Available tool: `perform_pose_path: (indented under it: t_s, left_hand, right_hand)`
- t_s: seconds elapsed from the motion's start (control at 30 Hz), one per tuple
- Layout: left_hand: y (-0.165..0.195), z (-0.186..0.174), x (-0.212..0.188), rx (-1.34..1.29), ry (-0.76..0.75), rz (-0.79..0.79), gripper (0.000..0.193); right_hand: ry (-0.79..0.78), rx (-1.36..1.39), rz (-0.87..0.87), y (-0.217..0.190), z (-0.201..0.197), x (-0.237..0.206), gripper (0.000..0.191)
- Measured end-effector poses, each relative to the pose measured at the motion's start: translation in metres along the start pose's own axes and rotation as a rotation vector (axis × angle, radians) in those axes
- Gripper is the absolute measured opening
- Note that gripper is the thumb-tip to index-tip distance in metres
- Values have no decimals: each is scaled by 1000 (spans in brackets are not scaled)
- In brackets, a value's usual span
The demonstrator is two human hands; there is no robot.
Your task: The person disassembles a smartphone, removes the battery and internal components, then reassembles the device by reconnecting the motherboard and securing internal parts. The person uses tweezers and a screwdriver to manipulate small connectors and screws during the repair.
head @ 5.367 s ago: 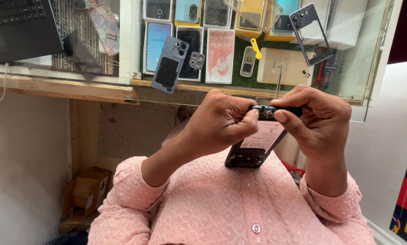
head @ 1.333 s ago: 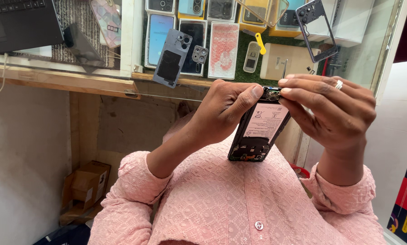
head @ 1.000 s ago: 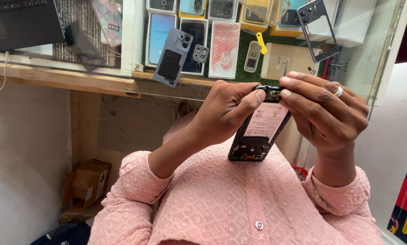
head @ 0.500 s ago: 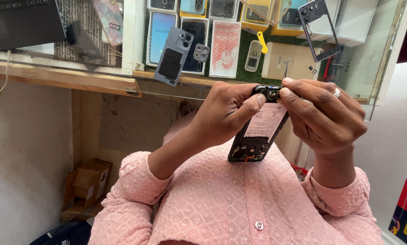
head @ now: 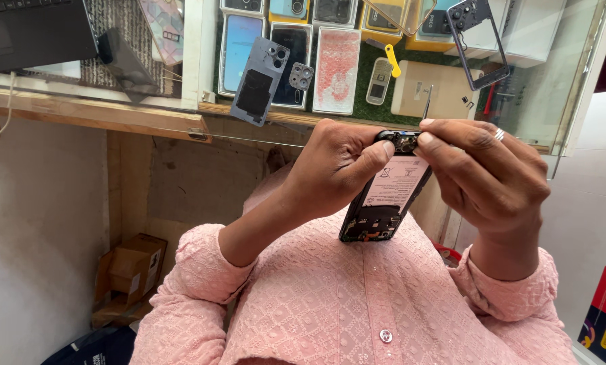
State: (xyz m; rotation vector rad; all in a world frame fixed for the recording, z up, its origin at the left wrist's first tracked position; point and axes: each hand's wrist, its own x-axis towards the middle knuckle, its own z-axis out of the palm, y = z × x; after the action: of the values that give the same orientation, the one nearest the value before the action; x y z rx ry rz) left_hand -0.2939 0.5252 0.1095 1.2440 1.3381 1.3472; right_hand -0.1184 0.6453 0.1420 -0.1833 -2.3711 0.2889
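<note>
The opened smartphone was held up between both hands, long axis tilted, camera end pinched at the top and the far end pointed down toward the pink shirt. The left hand was clamped on that top edge from one side and the right hand from the other, fingertips nearly met over it, so neither was really nearer.

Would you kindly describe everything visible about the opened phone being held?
The opened phone is a dark slab with its back cover off, showing a pale labelled battery and black circuitry at the lower end. It tilts, camera end up, above the pink shirt. The left hand and right hand pinch its top edge.
</note>
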Motion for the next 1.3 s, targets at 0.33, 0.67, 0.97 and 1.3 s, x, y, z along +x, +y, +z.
perform_pose_path:
  t_s: [0.33, 0.67, 0.97, 1.3]
  left_hand:
    - [2, 1, 6, 4, -11, -6, 35]
    - [0, 2, 9, 53, -34, -48, 42]
    - [-4, 2, 7, 26, -2, -16, 38]
    - [-2, 2, 4, 25, -4, 23, 31]
  right_hand:
    - [-62, 51, -14, 12, -7, -2, 15]
    - [-198, 228, 149, 19, -13, 1, 16]
    - [-109, 147, -16, 31, 2, -3, 14]
    - [4, 47, -39, 16, 1, -7, 13]
